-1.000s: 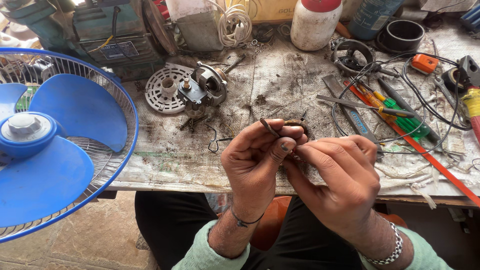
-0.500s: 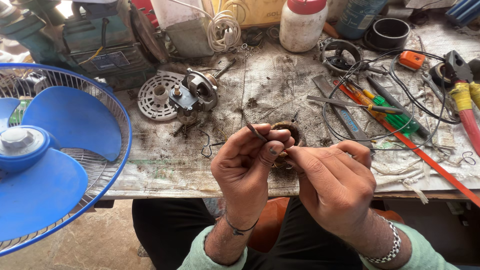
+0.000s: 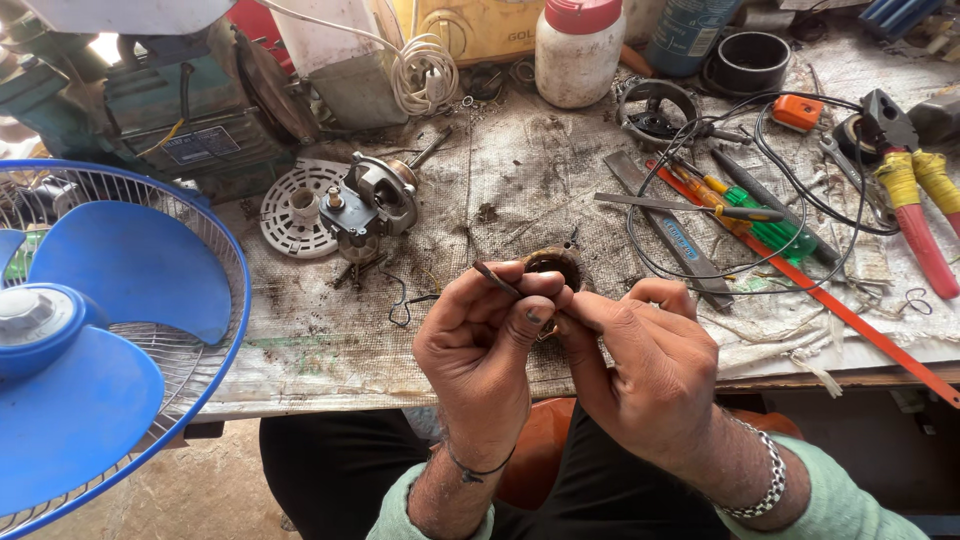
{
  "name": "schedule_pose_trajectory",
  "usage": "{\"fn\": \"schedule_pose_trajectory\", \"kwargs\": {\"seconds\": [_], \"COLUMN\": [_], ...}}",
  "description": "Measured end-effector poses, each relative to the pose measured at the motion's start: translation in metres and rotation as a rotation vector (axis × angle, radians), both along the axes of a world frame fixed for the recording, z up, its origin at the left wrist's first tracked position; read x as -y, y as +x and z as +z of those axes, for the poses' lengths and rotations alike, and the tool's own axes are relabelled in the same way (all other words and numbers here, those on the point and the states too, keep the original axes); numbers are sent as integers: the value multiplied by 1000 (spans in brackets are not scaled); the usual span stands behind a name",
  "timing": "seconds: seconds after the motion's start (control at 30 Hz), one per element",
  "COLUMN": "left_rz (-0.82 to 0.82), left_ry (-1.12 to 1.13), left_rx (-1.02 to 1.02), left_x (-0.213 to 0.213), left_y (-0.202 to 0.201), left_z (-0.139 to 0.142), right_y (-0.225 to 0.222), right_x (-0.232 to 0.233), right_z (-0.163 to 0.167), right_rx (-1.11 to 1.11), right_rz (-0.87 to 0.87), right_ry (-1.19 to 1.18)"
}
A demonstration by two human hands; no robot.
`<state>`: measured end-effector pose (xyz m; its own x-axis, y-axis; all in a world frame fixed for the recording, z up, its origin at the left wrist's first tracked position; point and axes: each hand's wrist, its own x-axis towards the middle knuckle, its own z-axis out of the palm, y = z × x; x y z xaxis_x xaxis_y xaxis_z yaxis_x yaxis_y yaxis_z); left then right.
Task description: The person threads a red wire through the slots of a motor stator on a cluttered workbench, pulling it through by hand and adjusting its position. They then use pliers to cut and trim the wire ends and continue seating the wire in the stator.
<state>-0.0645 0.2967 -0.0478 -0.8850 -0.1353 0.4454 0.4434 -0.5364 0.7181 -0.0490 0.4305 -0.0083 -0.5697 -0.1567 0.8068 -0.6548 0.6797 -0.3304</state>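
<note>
Left hand [image 3: 480,350]: closed, pinching a thin dark strip [image 3: 495,278] that points to 10 o'clock.
Right hand [image 3: 650,360]: fingers pinched at the ring's rim.
Ring [image 3: 552,265]: small brass-coloured metal part, held between both hands above the bench [image 3: 300,350] edge.
Handling: likely light, stiff, greasy; grip by the rim.
Fan [image 3: 90,340]: at 9 o'clock.
Motor [image 3: 372,200]: at 11 o'clock.

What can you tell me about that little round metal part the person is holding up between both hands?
The small round part looks like a dirty brass-coloured metal ring or bushing with a dark hollow centre. Only its upper rim shows; the rest is hidden behind the fingers. It is held above the near edge of the grimy workbench, pinched between the fingertips of the left hand and the right hand. A thin dark sliver sits in the left hand's fingers just beside it; whether they touch is unclear.
</note>
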Motion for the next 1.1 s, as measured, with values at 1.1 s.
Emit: {"fn": "schedule_pose_trajectory", "kwargs": {"seconds": [1.1], "left_rz": [-71], "left_ry": [154], "left_rx": [-31], "left_x": [-8], "left_y": [3], "left_z": [9], "right_y": [3], "right_x": [-12], "right_z": [10], "right_rx": [114], "right_rz": [130], "right_ry": [-114]}}
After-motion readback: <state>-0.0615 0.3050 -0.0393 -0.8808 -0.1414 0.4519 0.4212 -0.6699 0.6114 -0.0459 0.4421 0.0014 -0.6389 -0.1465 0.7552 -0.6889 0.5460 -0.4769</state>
